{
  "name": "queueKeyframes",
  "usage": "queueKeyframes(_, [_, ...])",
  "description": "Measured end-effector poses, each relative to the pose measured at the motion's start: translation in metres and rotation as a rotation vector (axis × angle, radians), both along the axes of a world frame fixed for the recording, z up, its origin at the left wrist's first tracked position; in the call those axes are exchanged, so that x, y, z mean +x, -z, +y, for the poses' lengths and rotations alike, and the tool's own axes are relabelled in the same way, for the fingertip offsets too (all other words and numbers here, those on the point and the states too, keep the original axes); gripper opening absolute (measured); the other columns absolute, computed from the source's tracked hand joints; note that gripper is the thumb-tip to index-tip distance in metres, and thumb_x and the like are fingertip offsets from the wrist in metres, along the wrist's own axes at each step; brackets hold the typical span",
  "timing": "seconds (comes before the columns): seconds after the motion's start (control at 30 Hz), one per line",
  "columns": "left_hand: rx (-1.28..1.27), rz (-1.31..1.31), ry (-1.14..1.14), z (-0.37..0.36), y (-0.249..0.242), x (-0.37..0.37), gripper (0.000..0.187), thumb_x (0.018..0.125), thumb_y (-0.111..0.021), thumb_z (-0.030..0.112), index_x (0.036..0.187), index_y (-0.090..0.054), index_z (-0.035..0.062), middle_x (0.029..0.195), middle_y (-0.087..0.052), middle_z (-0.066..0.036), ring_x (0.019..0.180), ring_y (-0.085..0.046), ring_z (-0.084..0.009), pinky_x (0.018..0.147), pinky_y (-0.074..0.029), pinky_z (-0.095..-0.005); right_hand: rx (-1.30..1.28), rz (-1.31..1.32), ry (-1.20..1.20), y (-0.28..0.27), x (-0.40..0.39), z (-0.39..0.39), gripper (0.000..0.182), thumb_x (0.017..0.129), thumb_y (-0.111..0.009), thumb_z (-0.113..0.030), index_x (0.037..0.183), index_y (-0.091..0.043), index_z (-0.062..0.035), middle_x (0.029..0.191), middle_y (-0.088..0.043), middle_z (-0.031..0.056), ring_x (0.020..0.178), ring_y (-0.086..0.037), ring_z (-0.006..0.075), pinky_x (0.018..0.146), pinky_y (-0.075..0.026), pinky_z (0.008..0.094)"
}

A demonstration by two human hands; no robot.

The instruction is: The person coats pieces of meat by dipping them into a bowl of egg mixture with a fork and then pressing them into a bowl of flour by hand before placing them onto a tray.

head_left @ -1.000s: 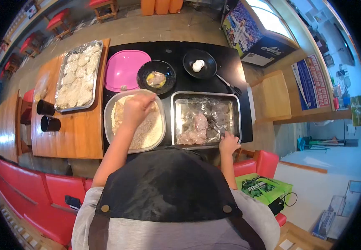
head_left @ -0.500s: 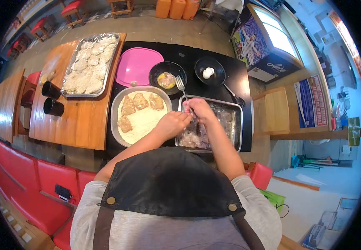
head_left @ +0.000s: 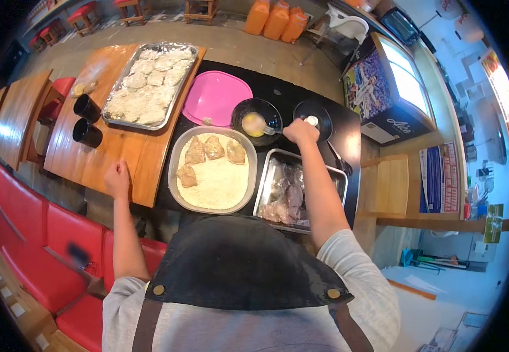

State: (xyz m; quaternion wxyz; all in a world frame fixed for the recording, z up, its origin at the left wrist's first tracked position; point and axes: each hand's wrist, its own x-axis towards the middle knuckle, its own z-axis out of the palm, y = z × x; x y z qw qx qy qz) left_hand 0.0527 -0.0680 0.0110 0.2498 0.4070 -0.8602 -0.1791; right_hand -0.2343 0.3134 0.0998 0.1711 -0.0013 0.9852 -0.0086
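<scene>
My right hand [head_left: 301, 132] is closed on a fork [head_left: 271, 131], its tines over the black bowl [head_left: 273, 111] that holds a piece of meat [head_left: 254, 123] in yellow egg. My left hand [head_left: 117, 178] is closed above the front edge of the wooden table [head_left: 143, 190]; whether it holds anything is hidden. Between my hands sits a white tub [head_left: 173, 170] of pale flour, with several coated pieces [head_left: 213, 148] along its far and left sides. A metal tray [head_left: 258, 196] of raw meat [head_left: 283, 205] lies below my right forearm.
A pink lid [head_left: 219, 97] lies beyond the tub. On the wooden table stand two black cups [head_left: 86, 134] and a large tray [head_left: 109, 111] of coated pieces. Another black bowl [head_left: 319, 111] with something white is behind my right hand. Red seats [head_left: 69, 237] are at the left.
My left hand has moved left, away from the metal tray. My right hand has moved right and up with the fork, now lowered over the bowl. The whole view has shifted.
</scene>
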Motion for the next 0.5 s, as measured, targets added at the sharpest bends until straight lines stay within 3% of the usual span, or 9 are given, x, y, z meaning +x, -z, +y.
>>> queueKeyframes(0.13, [-0.102,-0.056,-0.067,0.003,0.019,0.004,0.033,0.082,-0.055,0.034,0.066,-0.056,0.0053,0.063,-0.058,-0.014,0.059,-0.057,-0.0332,0.052,-0.041,-0.0418,-0.193,-0.085,0.089,0.063,-0.004,0.03,0.031,0.064,-0.066,-0.034,0.087,-0.07,-0.0127,0.095,-0.065,0.014,0.095,-0.06,0.0288,0.082,-0.046,0.0378])
queueKeyframes(0.27, [-0.139,-0.174,-0.106,0.006,0.021,0.001,0.033,0.082,-0.052,0.036,0.064,-0.054,0.008,0.063,-0.058,-0.013,0.058,-0.056,-0.0346,0.052,-0.041,-0.0446,-0.213,-0.002,0.161,0.046,0.015,0.022,0.025,0.067,-0.061,-0.031,0.084,-0.07,-0.0157,0.091,-0.066,0.0127,0.091,-0.061,0.03,0.079,-0.047,0.0389])
queueKeyframes(0.37, [-0.16,-0.185,-0.091,0.003,0.021,0.001,0.033,0.082,-0.051,0.036,0.064,-0.054,0.0087,0.063,-0.058,-0.013,0.058,-0.056,-0.0347,0.053,-0.041,-0.0452,-0.172,0.259,0.02,0.01,0.029,0.009,0.02,0.065,-0.056,-0.023,0.078,-0.071,-0.0172,0.08,-0.066,0.0124,0.079,-0.063,0.0316,0.07,-0.049,0.0391])
queueKeyframes(0.5, [-0.107,-0.152,-0.078,0.005,0.022,0.002,0.032,0.081,-0.051,0.035,0.064,-0.053,0.0087,0.064,-0.059,-0.012,0.059,-0.057,-0.0341,0.053,-0.041,-0.0454,-0.129,0.314,-0.123,-0.008,0.03,-0.009,0.019,0.064,-0.057,-0.021,0.076,-0.07,-0.0128,0.079,-0.066,0.0142,0.077,-0.064,0.0308,0.067,-0.05,0.0377])
